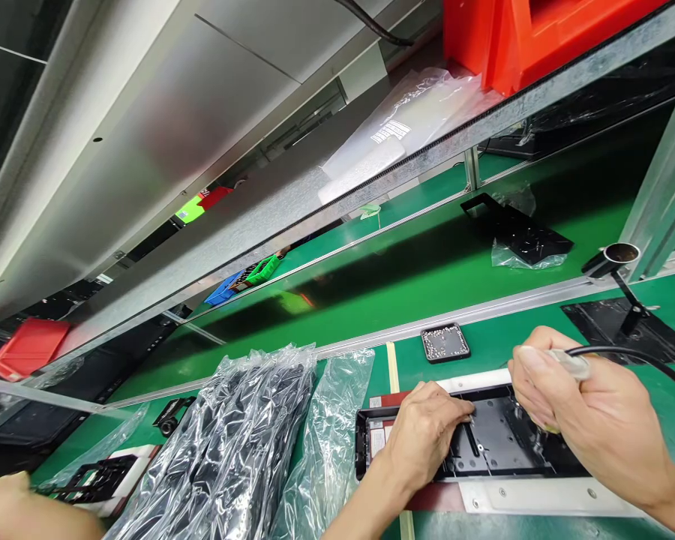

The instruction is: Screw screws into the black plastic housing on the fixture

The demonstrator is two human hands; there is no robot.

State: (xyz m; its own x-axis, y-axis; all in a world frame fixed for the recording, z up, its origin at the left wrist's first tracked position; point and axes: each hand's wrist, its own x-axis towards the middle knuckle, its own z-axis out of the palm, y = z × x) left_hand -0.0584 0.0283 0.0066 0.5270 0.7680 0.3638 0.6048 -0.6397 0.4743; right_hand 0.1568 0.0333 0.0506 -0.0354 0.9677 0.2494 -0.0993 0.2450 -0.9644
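A long black plastic housing [489,427], open side up, lies in a fixture with white side strips [545,495] on the bench. My left hand [427,427] rests over its left half, fingers bent together and fingertips down at the inside. Whatever those fingertips pinch is too small or hidden to name. My right hand [585,420] grips a corded, pen-like tool with a pale translucent handle [574,365], which looks like a soldering iron. Its tip is hidden behind my fingers, above the housing's right half. Behind the housing sits a small black tray [445,343] of tiny metal parts.
A tube-shaped tool stand [619,259] is at the right. Plastic-wrapped black parts [230,442] lie left of the fixture. Another person's hand [11,502] is at lower left by a second fixture [106,476]. A metal shelf [292,217] with a red bin [517,45] crosses above.
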